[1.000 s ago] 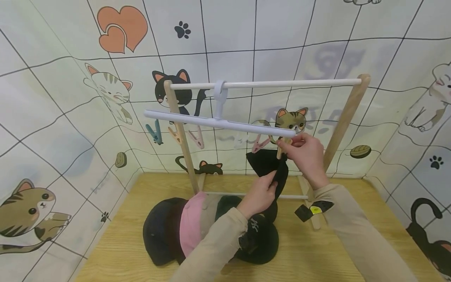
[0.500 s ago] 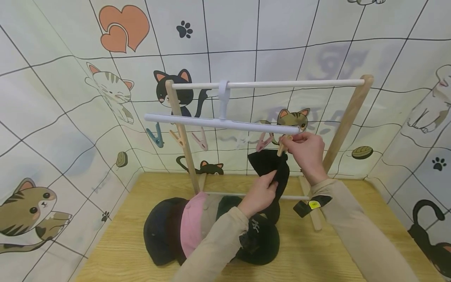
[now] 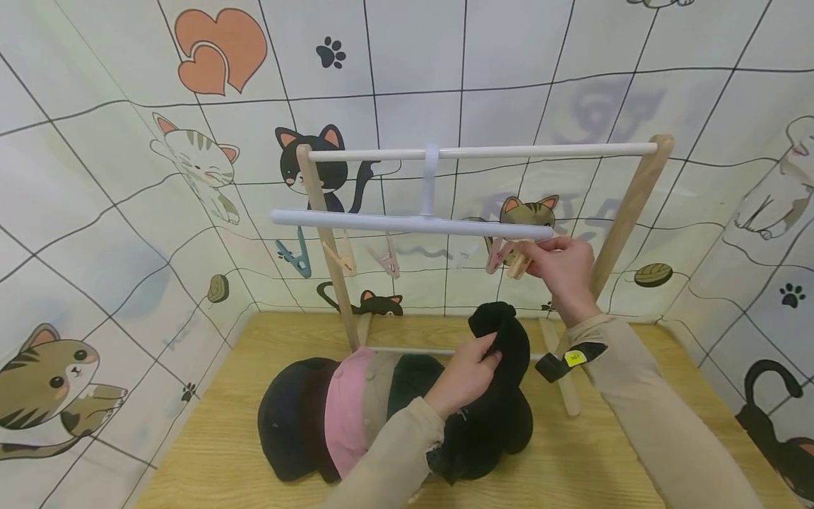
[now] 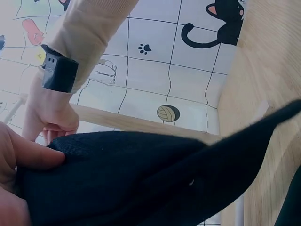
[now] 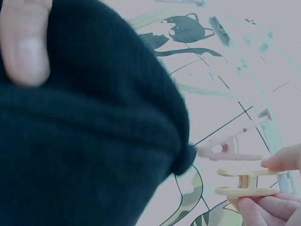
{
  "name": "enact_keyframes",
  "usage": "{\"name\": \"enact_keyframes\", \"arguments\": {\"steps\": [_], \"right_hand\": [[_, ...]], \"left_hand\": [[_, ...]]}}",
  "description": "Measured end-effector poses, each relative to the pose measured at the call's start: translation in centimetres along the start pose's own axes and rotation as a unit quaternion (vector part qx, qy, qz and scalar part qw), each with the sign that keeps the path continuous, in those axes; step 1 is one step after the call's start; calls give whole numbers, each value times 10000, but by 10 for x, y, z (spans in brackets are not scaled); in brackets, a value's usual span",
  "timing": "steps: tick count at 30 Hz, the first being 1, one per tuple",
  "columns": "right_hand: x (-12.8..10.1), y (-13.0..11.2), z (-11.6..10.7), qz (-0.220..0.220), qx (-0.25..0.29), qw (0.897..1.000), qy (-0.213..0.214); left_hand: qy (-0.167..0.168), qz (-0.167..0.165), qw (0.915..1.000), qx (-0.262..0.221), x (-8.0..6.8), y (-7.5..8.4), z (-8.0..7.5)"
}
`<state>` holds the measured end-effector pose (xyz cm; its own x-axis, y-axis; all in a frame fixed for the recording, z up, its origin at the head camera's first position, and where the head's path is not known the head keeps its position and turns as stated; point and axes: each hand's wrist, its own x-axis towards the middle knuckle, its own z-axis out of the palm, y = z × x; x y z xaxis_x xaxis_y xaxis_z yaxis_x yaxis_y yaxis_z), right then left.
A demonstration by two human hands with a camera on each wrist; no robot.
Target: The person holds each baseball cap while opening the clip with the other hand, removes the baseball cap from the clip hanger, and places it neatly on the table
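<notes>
My left hand (image 3: pixel 467 375) grips a black cap (image 3: pixel 511 353) with the thumb on the fabric. The cap hangs below the hanger, over the front end of a row of caps; in the right wrist view the black cap (image 5: pixel 103 127) shows a button on its crown. My right hand (image 3: pixel 562 268) pinches a yellow clip (image 3: pixel 518 265) at the right end of the lilac hanger (image 3: pixel 407 225). Thumb and fingers press the ends of that clip (image 5: pixel 249 183), and no fabric lies in it. Cap and clip are apart.
A wooden rack with a white rail (image 3: pixel 540 151) bears the hanger. Along the hanger hang a teal clip (image 3: pixel 295 256), an orange clip (image 3: pixel 341 256) and two pink ones. Nested caps, including a pink cap (image 3: pixel 343 410), lie on the wooden table (image 3: pixel 203 452).
My left hand's black cap has dropped down and away from the yellow clip. The hanger has slid right along the rail, and my right hand has shifted slightly right with the clip.
</notes>
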<state>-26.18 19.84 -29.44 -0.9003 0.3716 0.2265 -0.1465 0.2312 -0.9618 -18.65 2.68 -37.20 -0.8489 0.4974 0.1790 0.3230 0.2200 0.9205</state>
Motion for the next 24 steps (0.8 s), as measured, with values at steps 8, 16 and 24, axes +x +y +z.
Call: {"name": "enact_keyframes", "arguments": {"steps": [8,16,24], "right_hand": [[2,7,-8,311,372,9988,-55],[-1,3,-11,668,1253,9898,-146],[-2,1,-13,823,1519,9844,-321]], "left_hand": [[135,84,9997,-175,-10,-5,-5],[452,-95,9979,-452,-20,-18,-5],[630,-189,9927,-1015,-28,-29,0]]}}
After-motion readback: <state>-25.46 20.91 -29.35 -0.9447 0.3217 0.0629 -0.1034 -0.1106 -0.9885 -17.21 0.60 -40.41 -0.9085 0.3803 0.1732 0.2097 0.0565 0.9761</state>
